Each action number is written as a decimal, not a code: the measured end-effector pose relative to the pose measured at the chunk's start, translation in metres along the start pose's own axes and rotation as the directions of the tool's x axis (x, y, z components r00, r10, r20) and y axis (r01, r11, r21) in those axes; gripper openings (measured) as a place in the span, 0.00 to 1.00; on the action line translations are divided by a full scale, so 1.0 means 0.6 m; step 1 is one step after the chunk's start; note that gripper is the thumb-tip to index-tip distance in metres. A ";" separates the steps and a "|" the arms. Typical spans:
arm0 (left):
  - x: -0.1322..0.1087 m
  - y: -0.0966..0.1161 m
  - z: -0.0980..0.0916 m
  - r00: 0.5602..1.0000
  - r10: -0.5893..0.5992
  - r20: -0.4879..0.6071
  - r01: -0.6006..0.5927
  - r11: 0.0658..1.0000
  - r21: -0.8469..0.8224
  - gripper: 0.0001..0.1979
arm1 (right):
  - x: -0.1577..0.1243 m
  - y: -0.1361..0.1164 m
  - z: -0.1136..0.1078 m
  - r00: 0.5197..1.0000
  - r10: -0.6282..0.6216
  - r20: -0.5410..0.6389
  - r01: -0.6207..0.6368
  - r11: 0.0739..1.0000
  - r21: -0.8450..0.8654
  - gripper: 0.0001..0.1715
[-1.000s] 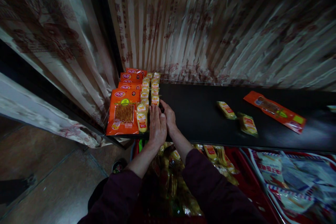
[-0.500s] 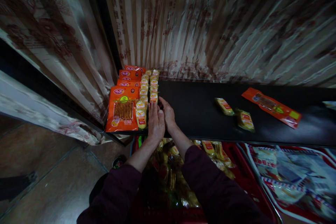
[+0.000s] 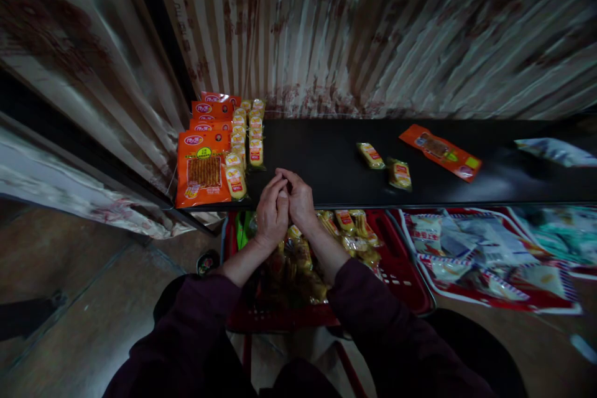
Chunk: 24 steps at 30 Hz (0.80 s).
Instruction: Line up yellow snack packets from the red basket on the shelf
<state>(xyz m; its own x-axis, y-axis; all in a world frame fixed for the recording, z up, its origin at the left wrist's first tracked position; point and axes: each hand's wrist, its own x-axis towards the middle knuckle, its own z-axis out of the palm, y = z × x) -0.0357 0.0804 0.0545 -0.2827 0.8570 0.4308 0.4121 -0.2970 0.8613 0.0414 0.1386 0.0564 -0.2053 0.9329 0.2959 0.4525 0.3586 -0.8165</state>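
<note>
My left hand (image 3: 271, 216) and my right hand (image 3: 301, 200) meet at the front edge of a black shelf (image 3: 326, 155). Their fingers are bent and pressed against each other, and I cannot see whether anything lies between them. Just left of them stand rows of small yellow snack packets (image 3: 237, 181) and a stack of orange packets (image 3: 204, 168). Under my wrists a red basket (image 3: 401, 273) is full of more yellow packets (image 3: 303, 261).
Two loose yellow packets (image 3: 370, 155) (image 3: 400, 174) and a long orange packet (image 3: 441, 152) lie further right on the shelf. A pale packet (image 3: 555, 150) lies at the far right. A large printed bag (image 3: 466, 255) sits below the shelf. Striped curtains hang behind and to the left.
Both hands have drawn back from the rows of yellow packets to the shelf's front edge and curled together. The view has tilted down and now shows more of the basket.
</note>
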 end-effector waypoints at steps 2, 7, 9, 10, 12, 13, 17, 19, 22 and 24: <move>-0.022 0.011 -0.001 0.999 0.022 0.028 -0.022 1.000 -0.001 0.23 | -0.028 -0.004 -0.013 1.000 0.017 -0.008 -0.017 1.000 0.005 0.21; -0.073 0.028 0.001 0.995 0.049 0.083 -0.050 0.999 0.003 0.22 | -0.092 -0.005 -0.035 0.998 0.041 -0.045 -0.039 0.999 0.031 0.21; -0.091 0.029 0.003 0.993 0.051 0.102 -0.051 0.999 -0.006 0.21 | -0.113 -0.002 -0.040 0.998 0.057 -0.040 -0.057 0.998 0.024 0.22; -0.100 0.029 0.004 0.993 0.047 0.110 -0.046 0.999 -0.015 0.21 | -0.123 0.001 -0.042 0.997 0.071 -0.033 -0.070 0.997 0.014 0.22; -0.116 0.026 0.007 0.993 0.026 0.117 -0.022 0.999 -0.036 0.19 | -0.139 0.007 -0.043 0.995 0.096 -0.008 -0.096 0.995 -0.013 0.22; -0.124 0.024 0.008 0.993 0.009 0.117 -0.004 0.999 -0.044 0.18 | -0.146 0.010 -0.043 0.994 0.107 0.006 -0.107 0.994 -0.029 0.22; -0.153 0.013 0.015 0.991 -0.089 0.097 0.093 0.995 -0.046 0.15 | -0.169 0.025 -0.033 0.989 0.143 0.046 -0.139 0.987 -0.079 0.26; -0.167 0.006 0.017 0.986 -0.146 0.086 0.151 0.987 -0.050 0.13 | -0.181 0.034 -0.026 0.982 0.175 0.072 -0.168 0.981 -0.093 0.27; -0.184 -0.008 0.021 0.958 -0.269 0.096 0.276 0.959 -0.064 0.12 | -0.198 0.050 -0.013 0.955 0.256 0.147 -0.239 0.963 -0.127 0.26; -0.194 -0.021 0.022 0.905 -0.413 0.101 0.420 0.906 -0.056 0.11 | -0.210 0.061 -0.003 0.926 0.306 0.221 -0.275 0.948 -0.159 0.24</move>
<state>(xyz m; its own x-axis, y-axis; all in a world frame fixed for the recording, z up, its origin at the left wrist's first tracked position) 0.0032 -0.0100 -0.0103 -0.3385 0.9409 0.0066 0.2063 0.0673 0.9762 0.0857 0.0342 -0.0098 -0.2437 0.9661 -0.0852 0.6239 0.0889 -0.7765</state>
